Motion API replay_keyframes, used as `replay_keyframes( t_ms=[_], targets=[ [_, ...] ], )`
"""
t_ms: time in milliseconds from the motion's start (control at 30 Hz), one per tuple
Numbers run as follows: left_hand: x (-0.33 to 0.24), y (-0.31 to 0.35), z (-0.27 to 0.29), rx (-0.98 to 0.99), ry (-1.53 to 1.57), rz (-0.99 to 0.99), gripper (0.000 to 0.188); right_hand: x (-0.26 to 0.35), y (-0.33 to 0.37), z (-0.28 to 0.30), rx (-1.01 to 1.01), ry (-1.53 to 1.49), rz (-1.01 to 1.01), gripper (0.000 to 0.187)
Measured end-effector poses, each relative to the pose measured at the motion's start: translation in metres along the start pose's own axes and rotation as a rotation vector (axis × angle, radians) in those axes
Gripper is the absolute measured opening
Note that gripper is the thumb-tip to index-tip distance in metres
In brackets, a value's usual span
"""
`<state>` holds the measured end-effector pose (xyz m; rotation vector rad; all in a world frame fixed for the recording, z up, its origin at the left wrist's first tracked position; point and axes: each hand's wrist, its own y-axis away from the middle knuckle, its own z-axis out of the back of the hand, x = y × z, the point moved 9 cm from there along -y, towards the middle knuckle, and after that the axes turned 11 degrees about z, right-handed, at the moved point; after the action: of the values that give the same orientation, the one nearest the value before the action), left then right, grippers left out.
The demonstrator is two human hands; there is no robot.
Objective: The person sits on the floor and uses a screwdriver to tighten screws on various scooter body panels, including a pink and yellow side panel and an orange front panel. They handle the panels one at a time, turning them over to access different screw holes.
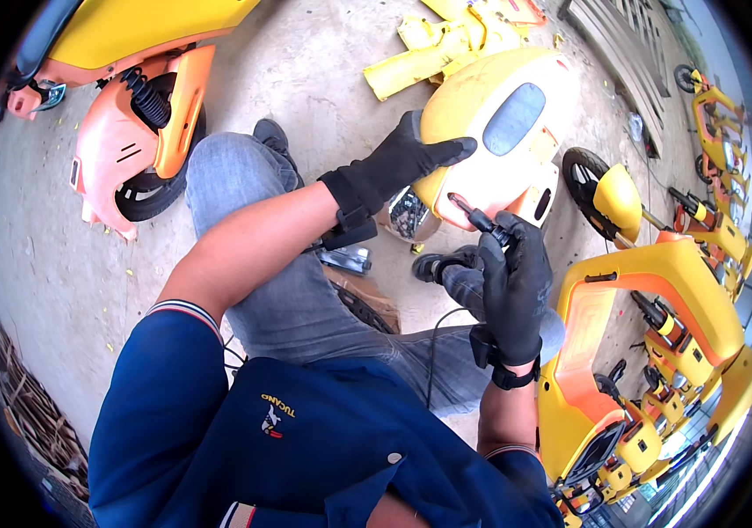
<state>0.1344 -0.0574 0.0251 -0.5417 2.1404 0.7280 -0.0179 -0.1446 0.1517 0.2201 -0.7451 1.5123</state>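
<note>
My left hand (402, 158), in a black glove, grips the left edge of a yellow and pale orange scooter body panel (455, 110), thumb on top and fingers around the side. A dark blue-grey oval (514, 119) is set in the panel's face. My right hand (517, 273), also gloved, is closed around a black-handled tool (487, 224) with a slim looped or pointed tip. This tip lies at the panel's near edge; whether it touches is unclear. Below the panel shows a clear bag (411, 214) of small parts.
A yellow and orange scooter with a front wheel (152, 198) stands at the left. Yellow plastic pieces (446, 44) lie beyond the panel. Several yellow scooters (693, 264) line the right side. A dark cord (434, 352) runs over my leg; cardboard (367, 286) lies between my legs.
</note>
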Motion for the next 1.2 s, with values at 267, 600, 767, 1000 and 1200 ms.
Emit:
replay_keyframes(
  t_ms=[267, 600, 767, 1000, 1200],
  targets=[
    [0.009, -0.007, 0.006, -0.037, -0.033, 0.026, 0.061, 0.0, -0.007, -0.002, -0.004, -0.041, -0.123, 0.019],
    [0.002, -0.003, 0.004, -0.016, -0.031, -0.015, 0.062, -0.008, 0.0, -0.01, 0.23, -0.012, -0.269, 0.023],
    [0.004, -0.005, 0.002, 0.015, 0.013, -0.022, 0.062, 0.004, -0.008, -0.001, 0.063, -0.12, -0.228, 0.024],
    [0.008, -0.007, 0.005, -0.02, -0.016, -0.027, 0.056, 0.009, -0.008, 0.0, 0.049, -0.058, -0.111, 0.024],
    [0.011, -0.007, 0.007, -0.052, -0.045, -0.014, 0.053, 0.009, -0.013, -0.002, 0.04, -0.008, -0.113, 0.019]
  ],
)
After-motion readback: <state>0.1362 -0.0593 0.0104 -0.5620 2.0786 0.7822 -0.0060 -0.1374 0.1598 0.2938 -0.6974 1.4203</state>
